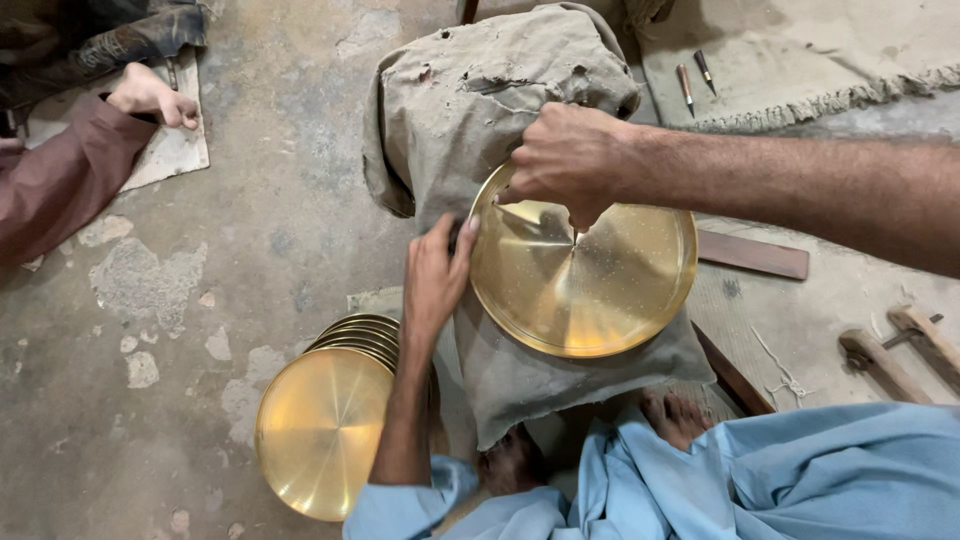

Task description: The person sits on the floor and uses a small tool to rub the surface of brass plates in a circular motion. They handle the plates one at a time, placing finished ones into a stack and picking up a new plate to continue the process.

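The round plate (590, 285) under the right hand (565, 160) is yellow metal, brass-like, smooth and glossy, with fine radial brushing and scattered small pits. It rests on coarse grey-brown cloth (470, 90), matt, worn, with small holes. Just below the left hand (435, 280), the stacked plates (325, 425) show the same polished golden metal, the top face satin-bright. The floor (200, 330) to the left of both hands is rough, patchy concrete, matt. The wooden strip (752, 255) below the right forearm is dull and unfinished. The pale blue garment (780, 470) is soft matt fabric.
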